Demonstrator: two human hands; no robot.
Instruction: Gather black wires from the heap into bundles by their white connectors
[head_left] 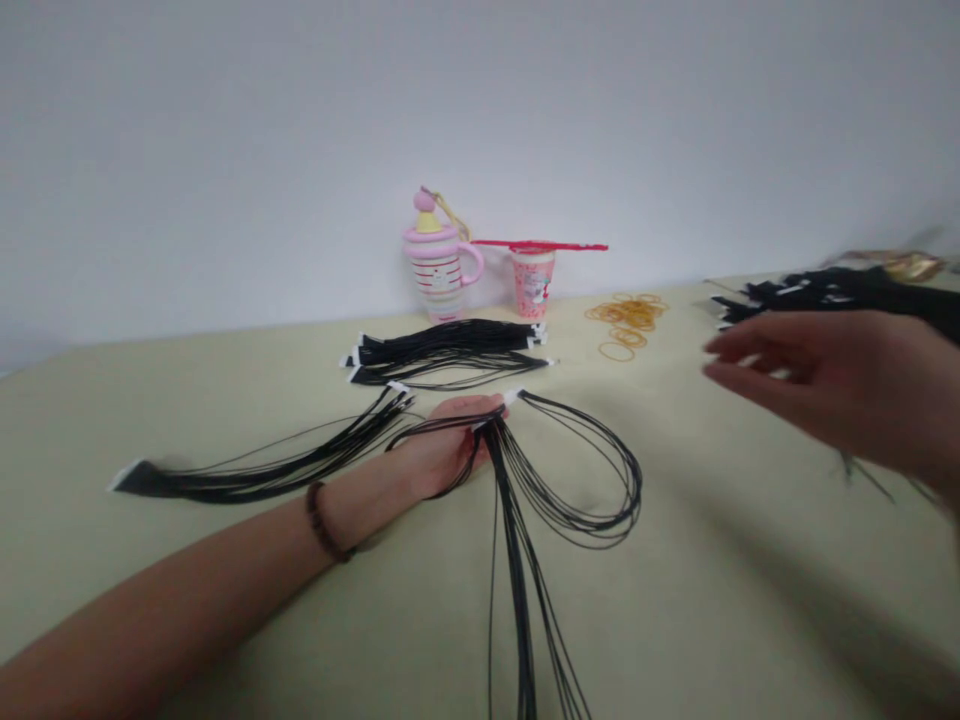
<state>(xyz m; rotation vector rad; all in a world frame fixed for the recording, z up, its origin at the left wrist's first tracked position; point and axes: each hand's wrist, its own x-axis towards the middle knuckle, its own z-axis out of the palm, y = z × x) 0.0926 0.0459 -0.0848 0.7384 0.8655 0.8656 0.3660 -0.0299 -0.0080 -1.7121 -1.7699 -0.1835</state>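
Observation:
My left hand point(450, 440) is closed around a bundle of thin black wires point(517, 510) with white connectors. From this grip one part of the wires bends to the right in a wide loop, and the rest hangs down towards the front. A white connector point(513, 397) sticks out past the fingertips. Raised over the right side of the table, my right hand point(795, 375) is a little blurred. Its thumb and fingers are bent with a gap between them, and nothing shows in them. Behind it lies a pile of black wire bundles point(832, 290).
Another wire bundle point(255, 480) lies left of my left hand. Further back is a stack of bundles point(450, 345). Along the wall stand a pink-lidded mug point(437, 275) and a pink cup point(533, 285) with a red stick point(555, 245) across it. Yellow rubber bands point(630, 313) lie beside them.

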